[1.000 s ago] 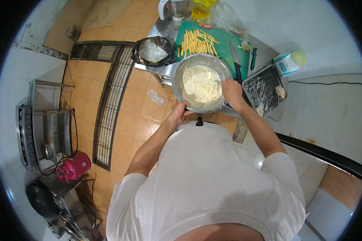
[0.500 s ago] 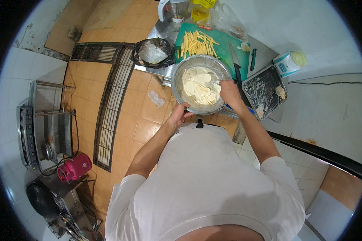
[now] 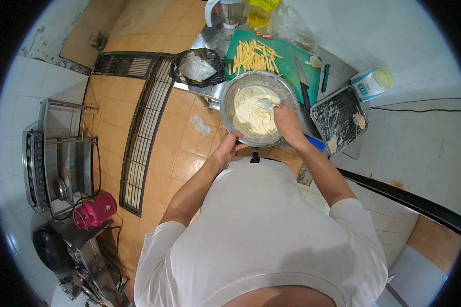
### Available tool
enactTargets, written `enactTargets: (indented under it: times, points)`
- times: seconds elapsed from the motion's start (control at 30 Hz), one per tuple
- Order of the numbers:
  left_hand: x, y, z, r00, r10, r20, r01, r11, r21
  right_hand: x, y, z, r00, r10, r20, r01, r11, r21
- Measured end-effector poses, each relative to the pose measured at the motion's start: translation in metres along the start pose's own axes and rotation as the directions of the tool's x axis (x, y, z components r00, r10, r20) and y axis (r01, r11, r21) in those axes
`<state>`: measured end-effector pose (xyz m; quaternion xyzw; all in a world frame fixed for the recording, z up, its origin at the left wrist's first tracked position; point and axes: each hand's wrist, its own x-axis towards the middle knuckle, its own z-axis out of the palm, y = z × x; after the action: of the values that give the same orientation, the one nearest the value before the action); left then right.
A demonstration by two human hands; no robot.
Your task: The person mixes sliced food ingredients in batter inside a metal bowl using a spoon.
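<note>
A steel mixing bowl sits at the near edge of the work table, holding a thick pale cream-coloured batter with slices or strips in it. My left hand grips the bowl's near-left rim, thumb on top and fingers beneath. In my closed right hand is a metal spoon, its bowl in the batter right of the middle. Beyond the bowl, pale cut sticks like raw fries lie on a green cutting board.
A large black-handled knife lies on the board's right side, a smaller knife beside it. Farther right are a smeared metal tray and a white-blue tub. A black plastic bag stands left. A floor grate runs left.
My right hand and the spoon have moved slightly left and toward me within the bowl. My left hand keeps its hold on the rim. The whole view has shifted slightly.
</note>
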<state>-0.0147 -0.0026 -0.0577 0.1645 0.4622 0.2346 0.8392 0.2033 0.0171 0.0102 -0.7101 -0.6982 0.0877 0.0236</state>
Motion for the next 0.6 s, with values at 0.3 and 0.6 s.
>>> enactTargets:
  times: [0.3, 0.6]
  points:
    - [-0.008, 0.003, 0.007, 0.997, 0.040, -0.059, -0.038, 0.999, 0.030, 0.013, -0.011, -0.018, 0.996, -0.058, -0.067, 0.056, 0.998, -0.038]
    - [0.001, -0.003, -0.002, 0.999, 0.014, -0.045, -0.015, 1.000, -0.021, 0.001, -0.017, -0.003, 0.997, -0.077, 0.032, 0.077, 0.997, -0.001]
